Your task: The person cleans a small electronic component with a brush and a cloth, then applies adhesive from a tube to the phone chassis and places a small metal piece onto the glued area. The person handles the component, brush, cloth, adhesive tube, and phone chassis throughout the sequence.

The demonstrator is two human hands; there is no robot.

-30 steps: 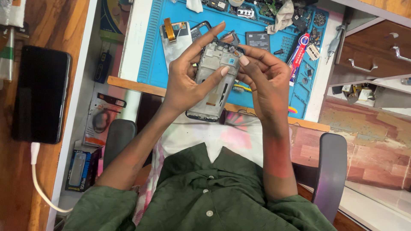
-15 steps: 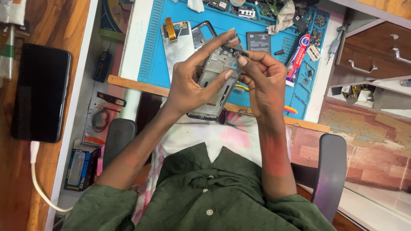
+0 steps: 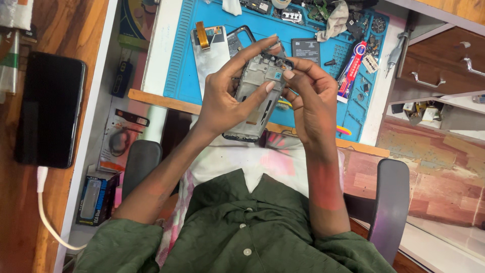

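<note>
Opened phone frame held above the near edge of the blue work mat. Left hand wrapped around its side, thumb pressed on the back. Right hand pinching the frame's top corner. Open drawer right of the mat, small clutter inside.

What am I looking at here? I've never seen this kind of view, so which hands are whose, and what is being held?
One camera sits on the person's head and looks down, so the picture shows their own green shirt, arms and chair. There is no machine, only two bare hands. The left hand has its grip around an opened phone frame, held above the lap. The right hand pinches at the frame's top edge. Beyond them lies a blue work mat with a flat phone battery, a glue tube and small parts. On the wooden shelf at left, a black phone lies plugged into a white cable.
</note>
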